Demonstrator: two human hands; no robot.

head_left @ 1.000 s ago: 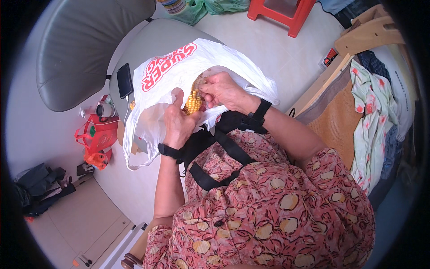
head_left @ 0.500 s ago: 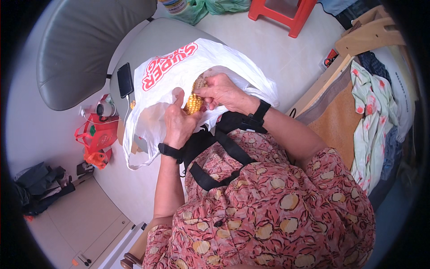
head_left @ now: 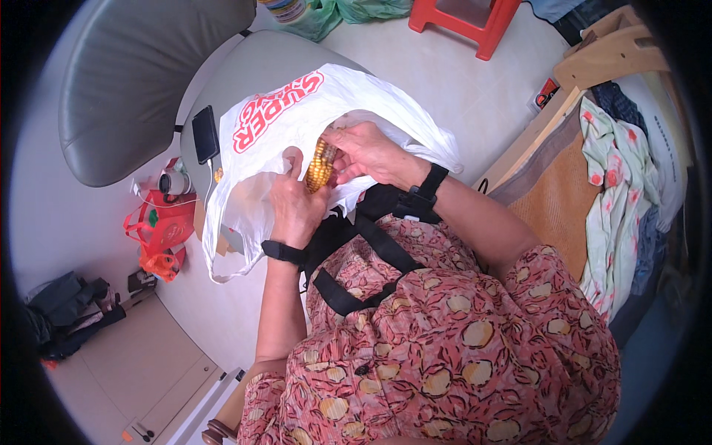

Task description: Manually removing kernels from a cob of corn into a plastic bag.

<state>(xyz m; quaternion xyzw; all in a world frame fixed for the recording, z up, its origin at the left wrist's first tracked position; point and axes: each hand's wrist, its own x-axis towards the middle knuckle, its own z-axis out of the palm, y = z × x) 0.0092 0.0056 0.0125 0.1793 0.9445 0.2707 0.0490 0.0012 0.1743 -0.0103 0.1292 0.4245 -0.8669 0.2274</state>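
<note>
Between my two hands is a corn cob (head_left: 319, 172) with yellow kernels, partly stripped toward its upper end. My left hand (head_left: 294, 194) is closed around its lower end, thumb raised along the side. At the upper end, my right hand (head_left: 367, 154) is closed on the cob, with fingers and thumb at the kernels. Both hands are over the mouth of a white plastic bag (head_left: 297, 100) with red print. The bag is spread over a grey chair seat (head_left: 245, 63), and its inside is mostly hidden by my hands.
A black phone (head_left: 205, 133) with a white cable lies on the seat, left of the bag. A red bag (head_left: 165, 222) stands lower left. At the far side is a red stool (head_left: 467, 28). On the right, clothes (head_left: 615, 185) lie over a wooden-framed piece of furniture (head_left: 549, 211).
The cob has turned a little and shows more of its stripped side. My right hand has shifted slightly along its upper end; my left hand stays almost in place.
</note>
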